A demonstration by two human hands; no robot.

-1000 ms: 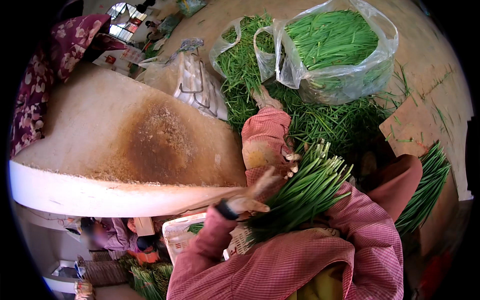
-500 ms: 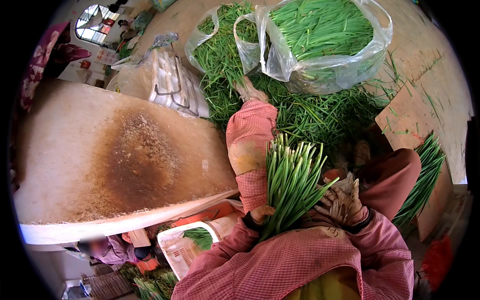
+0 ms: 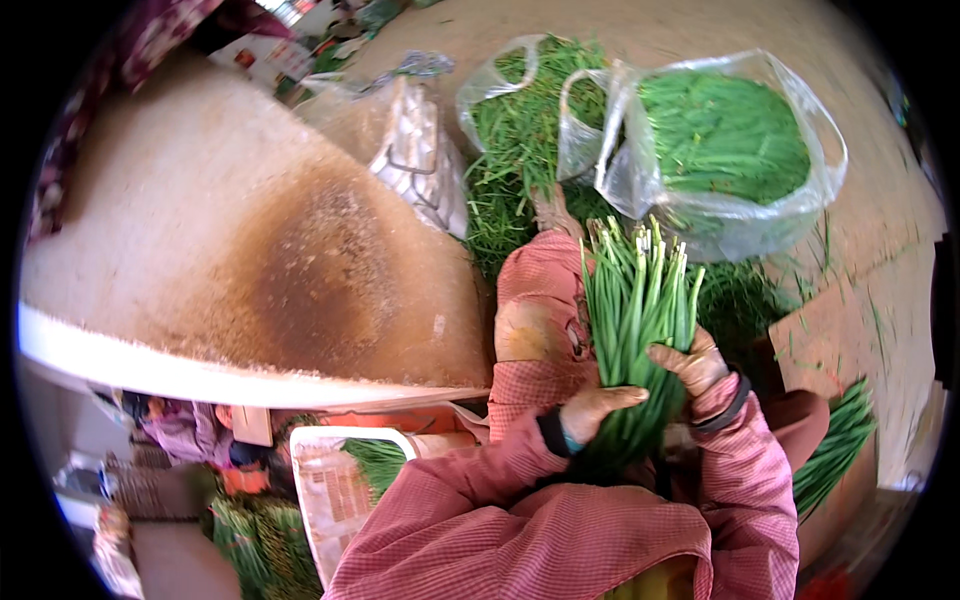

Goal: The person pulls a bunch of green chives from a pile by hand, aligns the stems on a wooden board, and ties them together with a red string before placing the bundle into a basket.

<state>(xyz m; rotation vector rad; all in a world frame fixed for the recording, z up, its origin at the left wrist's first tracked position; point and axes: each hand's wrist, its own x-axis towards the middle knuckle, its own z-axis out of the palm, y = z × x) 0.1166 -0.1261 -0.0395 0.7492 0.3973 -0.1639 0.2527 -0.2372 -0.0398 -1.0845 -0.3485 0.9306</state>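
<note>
Upright over my lap stands a bunch of chives [image 3: 640, 310], its pale cut ends pointing up and away from me. My left hand [image 3: 597, 410] is closed around the lower left side of the bunch, the thumb lying across the leaves. On the right side my right hand [image 3: 698, 362] grips the same bunch a little higher, thumb pressed to the front. Most of the fingers are hidden behind the leaves. The lower leaf ends drop into shadow near my lap.
A large stained board [image 3: 150, 240] fills the left. Ahead stand clear plastic bags, one heaped with chives [image 3: 725, 140], one with loose greens [image 3: 530, 125]. More chives [image 3: 835, 445] lie on a brown board at right. A white basket [image 3: 335, 510] stands lower left; another person [image 3: 190, 432] sits beyond.
My right hand has come from beside the bunch onto its right side and now grips it. The bunch stands straighter. The view has shifted, moving the bags and board within the picture.
</note>
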